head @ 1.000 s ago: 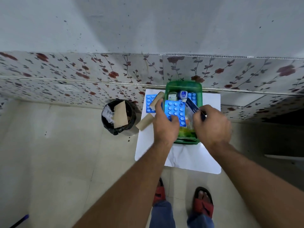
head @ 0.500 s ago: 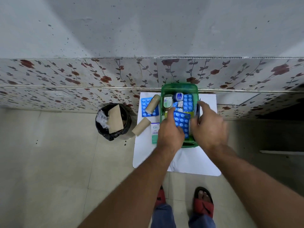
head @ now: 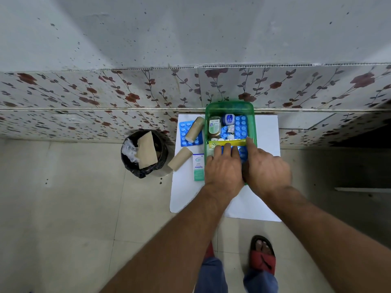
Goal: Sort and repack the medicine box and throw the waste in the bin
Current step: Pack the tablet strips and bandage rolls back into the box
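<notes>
Head view: our left hand (head: 224,170) and right hand (head: 267,173), fingers spread flat, nothing gripped, press blister packs into the green medicine box (head: 230,106) at the white sheet's (head: 254,206) far edge. We should seat them level, sparing the yellow strip (head: 227,142).

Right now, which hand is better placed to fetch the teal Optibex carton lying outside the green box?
Probably the left hand. The Optibex carton lies on the white sheet just off its outer side, beside the green box. The right hand sits on the far side and would have to cross over.
</notes>
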